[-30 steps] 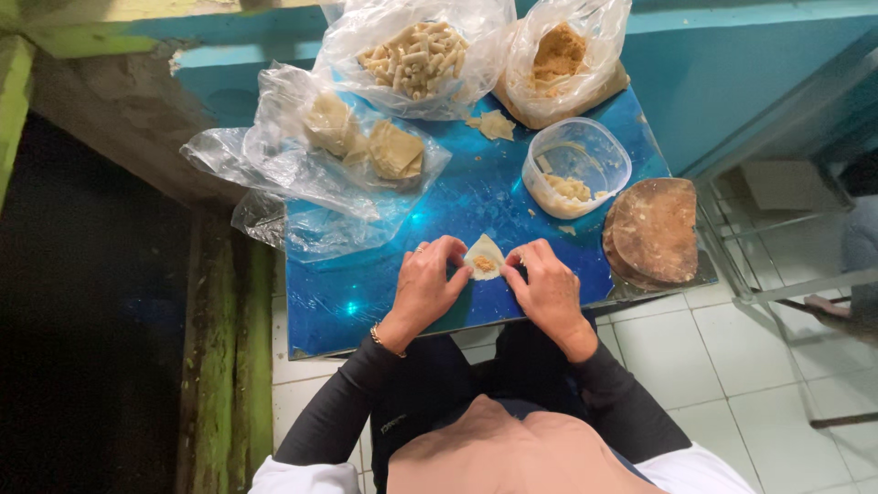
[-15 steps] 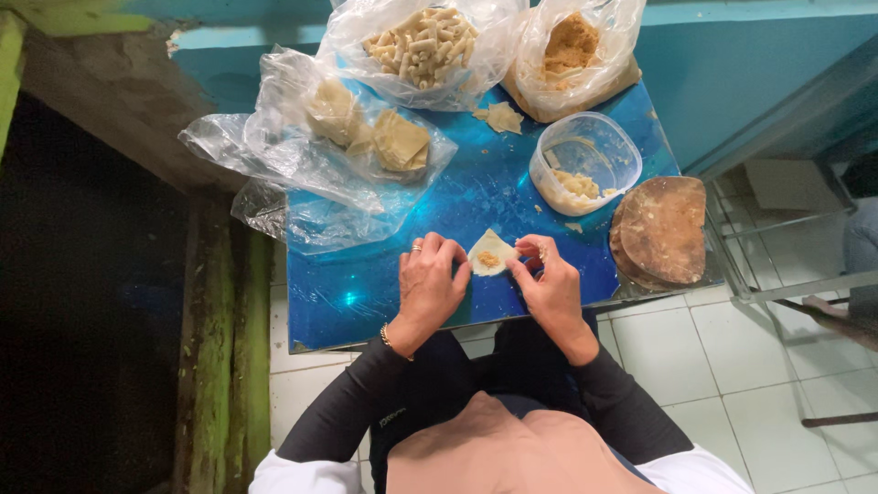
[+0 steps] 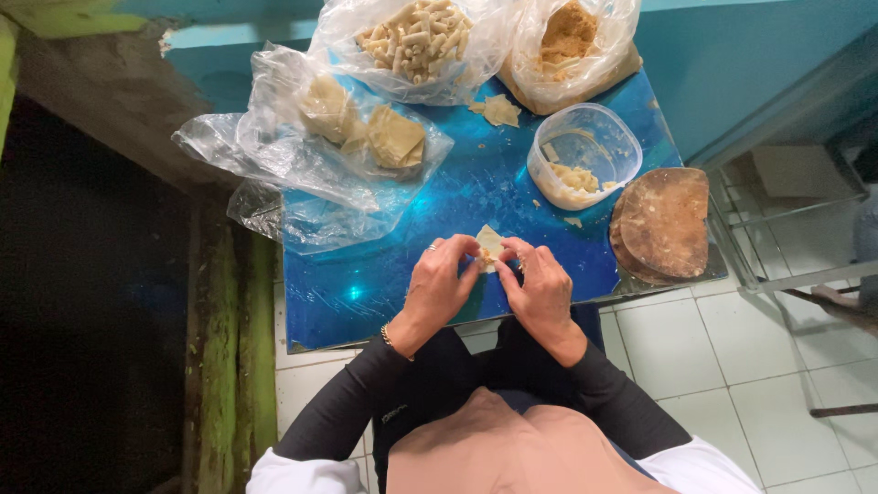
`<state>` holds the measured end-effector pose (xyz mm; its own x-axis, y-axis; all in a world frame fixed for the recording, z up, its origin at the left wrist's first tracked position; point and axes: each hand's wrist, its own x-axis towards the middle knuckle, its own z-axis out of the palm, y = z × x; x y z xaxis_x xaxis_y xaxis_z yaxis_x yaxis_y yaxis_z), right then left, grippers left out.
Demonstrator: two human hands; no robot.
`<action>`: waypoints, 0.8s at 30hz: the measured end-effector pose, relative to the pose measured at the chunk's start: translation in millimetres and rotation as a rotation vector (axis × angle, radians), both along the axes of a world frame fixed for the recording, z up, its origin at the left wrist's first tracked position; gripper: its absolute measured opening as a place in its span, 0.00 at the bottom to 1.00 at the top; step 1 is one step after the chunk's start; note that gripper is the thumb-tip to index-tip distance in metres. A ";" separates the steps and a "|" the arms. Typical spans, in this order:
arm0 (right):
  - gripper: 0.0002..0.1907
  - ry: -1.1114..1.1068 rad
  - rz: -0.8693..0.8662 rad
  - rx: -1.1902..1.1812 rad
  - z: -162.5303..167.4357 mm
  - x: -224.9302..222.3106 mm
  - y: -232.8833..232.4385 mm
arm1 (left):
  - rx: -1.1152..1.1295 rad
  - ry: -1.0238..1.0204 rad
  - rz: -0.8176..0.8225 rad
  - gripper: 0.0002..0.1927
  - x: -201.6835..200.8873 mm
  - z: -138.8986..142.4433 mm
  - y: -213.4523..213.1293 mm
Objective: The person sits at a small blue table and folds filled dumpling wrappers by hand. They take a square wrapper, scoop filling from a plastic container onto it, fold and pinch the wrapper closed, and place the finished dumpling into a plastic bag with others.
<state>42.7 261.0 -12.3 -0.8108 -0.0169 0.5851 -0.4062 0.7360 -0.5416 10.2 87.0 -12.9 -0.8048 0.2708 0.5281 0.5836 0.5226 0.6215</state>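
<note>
A small pale dough wrapper (image 3: 489, 243) is pinched between my two hands above the shiny blue table (image 3: 366, 284). My left hand (image 3: 441, 286) grips its left edge, with a ring on one finger and a bracelet at the wrist. My right hand (image 3: 541, 289) closes on its right edge, fingers curled over it. Most of the wrapper is hidden by my fingers. Just beyond my right hand stands a clear plastic tub (image 3: 585, 155) holding pale filling.
A clear bag of square wrappers (image 3: 366, 137) lies at the left. A bag of rolled pieces (image 3: 416, 41) and a bag of brown crumbs (image 3: 572, 41) sit at the back. A loose wrapper (image 3: 500, 110) lies between them. A round wooden board (image 3: 663, 222) rests at the right edge.
My hands have drawn closer together and folded the wrapper, which now shows smaller between my fingers. The view has shifted slightly.
</note>
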 end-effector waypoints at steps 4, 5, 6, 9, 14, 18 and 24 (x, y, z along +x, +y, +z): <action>0.18 0.027 0.082 0.037 6.8 2.4 6.7 | -0.087 0.081 -0.120 0.12 0.4 -0.3 -6.6; 0.18 0.049 0.105 0.075 8.4 1.6 9.5 | -0.110 0.117 -0.150 0.12 -0.1 -1.4 -7.4; 0.18 0.069 0.127 0.112 9.7 0.9 10.9 | -0.116 0.108 -0.160 0.10 -1.3 -2.8 -8.5; 0.16 0.086 0.173 0.292 11.2 -5.8 15.5 | -0.138 0.083 -0.185 0.05 -8.2 -7.0 -8.8; 0.11 0.154 0.256 0.417 5.2 -22.0 19.4 | -0.101 -0.015 -0.149 0.04 -16.8 -8.4 -6.4; 0.05 -0.008 0.290 0.263 -1.6 -43.1 24.7 | -0.038 -0.006 -0.189 0.06 -17.1 -8.5 -9.6; 0.05 -0.426 0.454 -0.053 -4.7 -74.8 31.5 | -0.051 -0.123 -0.091 0.03 -32.4 -19.6 -2.0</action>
<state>-32.1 292.6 -17.0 -0.8918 -0.3946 0.2213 -0.4124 0.5080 -0.7562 -22.2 85.0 -32.5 -0.8333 0.3697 0.4110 0.5515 0.5040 0.6647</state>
